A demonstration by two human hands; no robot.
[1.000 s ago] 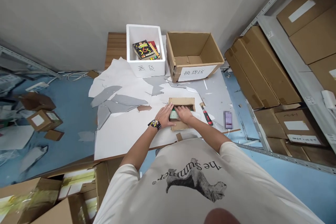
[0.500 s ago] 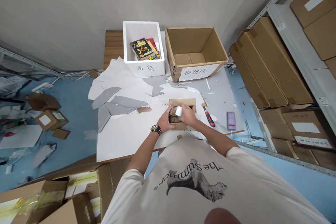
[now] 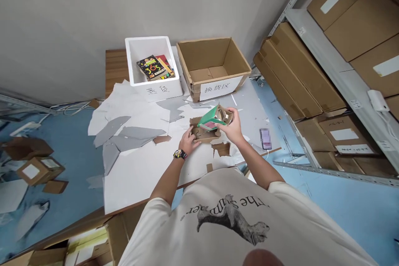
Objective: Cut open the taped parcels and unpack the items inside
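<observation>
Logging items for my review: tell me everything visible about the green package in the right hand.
The green package has a pink patch and a shiny, silvery end; its material, card or film, is unclear. The right hand grips it near that end, tilted, over the small open cardboard box; whether it touches the box is unclear.

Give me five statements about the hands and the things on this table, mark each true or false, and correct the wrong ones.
1. The right hand holds a green package. True.
2. The left hand is on the phone. False: it is at the left end of the small cardboard box.
3. Books lie in the white foam box. True.
4. The watch is on the right wrist. False: it is on the left.
5. The large cardboard box bears a white label. True.
</observation>
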